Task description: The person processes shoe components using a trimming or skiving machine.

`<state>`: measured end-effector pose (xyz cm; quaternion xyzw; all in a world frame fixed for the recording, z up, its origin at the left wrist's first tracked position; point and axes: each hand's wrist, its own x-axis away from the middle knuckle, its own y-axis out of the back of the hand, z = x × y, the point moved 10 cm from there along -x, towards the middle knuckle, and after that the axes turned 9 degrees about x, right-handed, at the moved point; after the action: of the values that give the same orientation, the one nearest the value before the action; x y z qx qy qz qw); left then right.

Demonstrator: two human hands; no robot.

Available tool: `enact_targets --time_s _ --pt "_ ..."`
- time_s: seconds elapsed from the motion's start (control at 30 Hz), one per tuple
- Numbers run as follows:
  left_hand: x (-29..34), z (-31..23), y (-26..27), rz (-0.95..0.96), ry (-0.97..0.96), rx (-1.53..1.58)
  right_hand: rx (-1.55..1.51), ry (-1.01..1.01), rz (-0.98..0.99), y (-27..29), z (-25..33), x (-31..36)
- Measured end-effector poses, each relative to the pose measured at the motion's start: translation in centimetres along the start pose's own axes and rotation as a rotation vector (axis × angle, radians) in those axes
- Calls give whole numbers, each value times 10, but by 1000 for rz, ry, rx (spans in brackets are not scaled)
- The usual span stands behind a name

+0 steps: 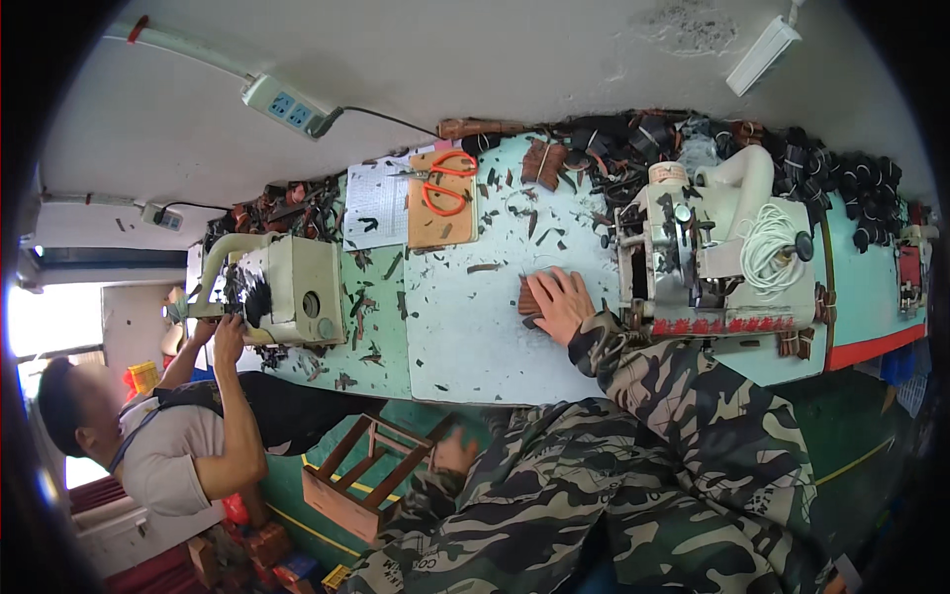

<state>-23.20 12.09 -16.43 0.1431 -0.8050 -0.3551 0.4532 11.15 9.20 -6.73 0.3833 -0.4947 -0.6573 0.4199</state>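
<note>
My right hand (562,305) is on the white tabletop, its thumb and fingers around a small bundle of brown leather-like strips (527,297). The hand covers part of that bundle. Below the table's front edge, my left hand (455,451) hangs beside a wooden stool (368,465). Motion smears its fingers, and I make out nothing held in it. To the right of my right hand stands a cream machine (727,262) with a coil of white cord (774,249) on it.
Orange-handled scissors (447,188) lie on a brown notebook (440,230), beside printed sheets (372,206). A tied brown bundle (543,164) and dark scraps lie farther back. At left, a co-worker (173,436) handles material at another cream machine (287,292). Black bundles (871,193) crowd the far right.
</note>
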Motion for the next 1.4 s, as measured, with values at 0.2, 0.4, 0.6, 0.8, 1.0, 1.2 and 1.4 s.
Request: enact_targets --time_s 0.2,0.4,0.6,0.8,1.0,1.2,1.4 --pt "-60 -183 116 -272 -392 336 -120 -288 -22 13 -25 14" --pt "-103 -251 121 -480 -640 147 -299 -513 -37 -3 -35 47" --pt "-136 -261 111 -443 -676 266 -339 -506 -157 -15 -48 39" --pt "-134 -256 111 -387 -645 407 -394 -524 -176 -15 -51 41" --pt "-133 -257 113 -429 -685 431 -355 -493 -134 -9 -46 36" --pt "-129 -260 113 -402 -714 447 -376 -468 -106 -9 -43 30" --pt "-120 -257 121 -426 -668 476 -388 -468 17 -16 -41 22"
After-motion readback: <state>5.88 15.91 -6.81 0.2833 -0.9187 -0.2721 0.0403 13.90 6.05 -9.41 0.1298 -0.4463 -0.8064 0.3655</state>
